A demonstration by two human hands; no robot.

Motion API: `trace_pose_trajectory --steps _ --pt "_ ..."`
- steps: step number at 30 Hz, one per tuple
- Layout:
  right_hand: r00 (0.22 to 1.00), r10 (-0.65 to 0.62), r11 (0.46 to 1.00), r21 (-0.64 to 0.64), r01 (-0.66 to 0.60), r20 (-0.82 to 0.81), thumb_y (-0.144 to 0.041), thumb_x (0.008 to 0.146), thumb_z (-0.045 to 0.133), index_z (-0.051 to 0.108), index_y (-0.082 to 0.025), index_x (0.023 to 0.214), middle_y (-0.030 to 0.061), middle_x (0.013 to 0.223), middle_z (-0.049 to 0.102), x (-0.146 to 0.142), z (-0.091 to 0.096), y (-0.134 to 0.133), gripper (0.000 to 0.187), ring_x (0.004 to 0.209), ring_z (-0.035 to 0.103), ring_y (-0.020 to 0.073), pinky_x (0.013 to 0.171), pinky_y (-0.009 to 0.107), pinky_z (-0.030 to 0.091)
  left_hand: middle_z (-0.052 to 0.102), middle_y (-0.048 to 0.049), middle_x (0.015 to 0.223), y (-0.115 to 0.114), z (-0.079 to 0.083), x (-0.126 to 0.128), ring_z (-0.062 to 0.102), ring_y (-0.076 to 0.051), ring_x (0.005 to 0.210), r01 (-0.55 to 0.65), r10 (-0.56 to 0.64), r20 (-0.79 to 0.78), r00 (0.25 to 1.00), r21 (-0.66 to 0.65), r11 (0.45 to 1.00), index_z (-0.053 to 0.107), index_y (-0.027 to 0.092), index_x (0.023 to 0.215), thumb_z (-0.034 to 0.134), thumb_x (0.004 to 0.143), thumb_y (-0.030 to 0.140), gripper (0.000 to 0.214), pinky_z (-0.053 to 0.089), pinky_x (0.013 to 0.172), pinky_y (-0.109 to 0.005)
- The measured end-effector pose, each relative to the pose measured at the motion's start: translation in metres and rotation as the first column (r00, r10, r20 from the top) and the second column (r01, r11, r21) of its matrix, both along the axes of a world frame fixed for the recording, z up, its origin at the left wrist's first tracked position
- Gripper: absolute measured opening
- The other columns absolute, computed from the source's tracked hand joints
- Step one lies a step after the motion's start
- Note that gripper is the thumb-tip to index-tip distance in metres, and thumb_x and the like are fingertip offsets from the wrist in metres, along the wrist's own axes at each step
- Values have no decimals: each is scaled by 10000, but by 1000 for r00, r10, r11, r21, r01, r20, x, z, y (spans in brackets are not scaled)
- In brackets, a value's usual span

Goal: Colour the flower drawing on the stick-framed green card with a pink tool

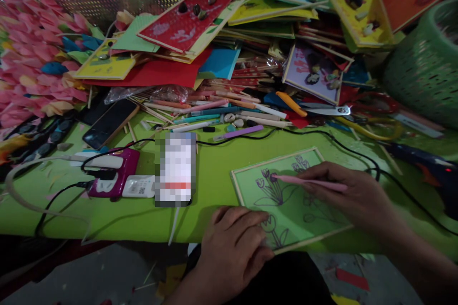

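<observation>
A green card framed with thin wooden sticks lies at the table's front edge, with purple-outlined tulips drawn on it. My right hand is closed around a pink pen. The pen's tip meets a tulip near the card's upper left, and that flower is partly coloured purple. My left hand grips the card's lower-left corner, fingers curved over the top and thumb low by the edge. Part of the drawing lies in shadow under my right hand.
A lit phone and a magenta power strip with cables sit left. Behind lie a dark phone, pens, a purple pen and framed cards. A glue gun and a green basket stand right.
</observation>
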State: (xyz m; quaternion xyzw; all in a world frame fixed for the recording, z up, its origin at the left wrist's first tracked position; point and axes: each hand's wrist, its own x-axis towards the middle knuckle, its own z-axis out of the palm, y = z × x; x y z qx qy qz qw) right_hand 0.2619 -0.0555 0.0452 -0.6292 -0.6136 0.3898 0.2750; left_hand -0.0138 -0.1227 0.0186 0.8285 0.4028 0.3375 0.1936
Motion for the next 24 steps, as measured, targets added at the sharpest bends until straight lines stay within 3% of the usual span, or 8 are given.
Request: trace_pose_trajectory --steps 7,24 --pt "1000 19 1000 -7 -19 1 -583 802 808 843 -269 875 39 823 829 -1 -1 0 325 709 770 217 645 272 586 811 -23 1140 1 0 1 672 -175 1033 -1 1 0 1000 11 1000 665 210 951 442 1120 381 328 447 886 -354" --pt "1000 10 1000 -16 -10 -29 -592 777 831 839 -274 826 25 749 799 1 3 -1 321 676 745 204 644 260 582 808 -19 1149 1 1 1 666 -175 1043 4 -4 3 1000 0 1000 662 205 948 453 1117 384 323 442 891 -355"
